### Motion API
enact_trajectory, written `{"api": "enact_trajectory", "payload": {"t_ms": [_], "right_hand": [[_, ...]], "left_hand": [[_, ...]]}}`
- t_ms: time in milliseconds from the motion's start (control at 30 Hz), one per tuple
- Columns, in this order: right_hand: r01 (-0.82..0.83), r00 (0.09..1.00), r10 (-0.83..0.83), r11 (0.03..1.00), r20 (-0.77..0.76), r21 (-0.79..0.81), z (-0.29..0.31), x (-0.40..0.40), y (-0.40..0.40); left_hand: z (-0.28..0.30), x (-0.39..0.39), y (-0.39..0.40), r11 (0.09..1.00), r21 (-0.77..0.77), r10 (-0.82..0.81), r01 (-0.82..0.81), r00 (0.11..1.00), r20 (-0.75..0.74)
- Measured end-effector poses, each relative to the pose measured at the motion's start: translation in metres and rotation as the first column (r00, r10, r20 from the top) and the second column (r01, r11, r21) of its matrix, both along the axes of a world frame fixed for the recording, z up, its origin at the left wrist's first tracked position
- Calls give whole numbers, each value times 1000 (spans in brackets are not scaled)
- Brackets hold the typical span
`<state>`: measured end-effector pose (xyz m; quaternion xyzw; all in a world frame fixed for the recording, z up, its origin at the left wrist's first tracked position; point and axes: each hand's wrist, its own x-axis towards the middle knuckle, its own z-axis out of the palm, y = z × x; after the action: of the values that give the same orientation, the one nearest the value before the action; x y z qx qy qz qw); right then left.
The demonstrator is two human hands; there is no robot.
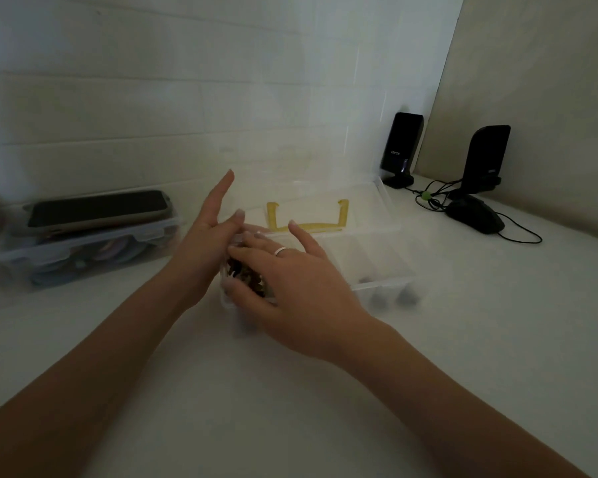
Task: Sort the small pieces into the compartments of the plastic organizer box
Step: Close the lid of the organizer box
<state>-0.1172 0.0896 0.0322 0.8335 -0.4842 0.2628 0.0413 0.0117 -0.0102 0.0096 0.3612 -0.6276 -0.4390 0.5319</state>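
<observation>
With my right hand (pixel 290 291) fingers spread over the dark small pieces (pixel 246 270) heaped in the organizer box (pixel 387 277) end compartment, left hand (pixel 204 243) open beside, I risk scattering them across dividers.

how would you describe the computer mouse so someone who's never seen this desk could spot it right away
Start at the two black speakers standing in the far right corner of the white desk. Just in front of the right-hand speaker lies the mouse, beside a tangle of cables. It is the only low, rounded black thing there, with a thin cord looping out toward the right.
</observation>
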Motion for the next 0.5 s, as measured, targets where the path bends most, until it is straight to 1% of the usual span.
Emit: {"api": "enact_trajectory", "payload": {"t_ms": [67, 133, 200, 267, 333, 367, 400, 433, 467, 500], "right_hand": [[23, 999, -20, 998, -44, 64, 3, -6, -2], [62, 998, -59, 983, -22, 174, 5, -14, -4], [63, 998, -67, 964, 6, 260, 6, -18, -4], [36, 998, -50, 965, 47, 261, 8, -21, -3], [43, 981, -69, 988, 180, 148, 14, -31, -6], [93, 953, -108, 994, 282, 63, 18, -40, -9], [179, 901, -163, 984, 403, -3, 22, -52, -14], [280, 822, -228, 960, 521, -23, 25, -67, -20], [380, 741, -310, 925, 596, 8, 26, -84, -26], [469, 671, -420, 879, 611, 89, 26, -101, -31]], "left_hand": [[-4, -4, 0, 997, 70, -11, 12, 1000, -17], [-5, -8, 1, 990, 135, -36, 43, 998, -52], [-6, -11, 1, 984, 174, -23, 35, 997, -71], [-6, -13, 2, 976, 219, 12, 6, 997, -82], [-4, -15, 3, 961, 273, 63, -37, 994, -90], [-3, -15, 4, 960, 272, 91, -69, 993, -68], [-2, -15, 5, 964, 249, 102, -92, 994, -30], [-1, -14, 5, 971, 219, 96, -95, 995, 5], [-1, -13, 5, 978, 195, 76, -78, 997, 15], [-2, -12, 6, 983, 178, 52, -52, 999, -1]]}}
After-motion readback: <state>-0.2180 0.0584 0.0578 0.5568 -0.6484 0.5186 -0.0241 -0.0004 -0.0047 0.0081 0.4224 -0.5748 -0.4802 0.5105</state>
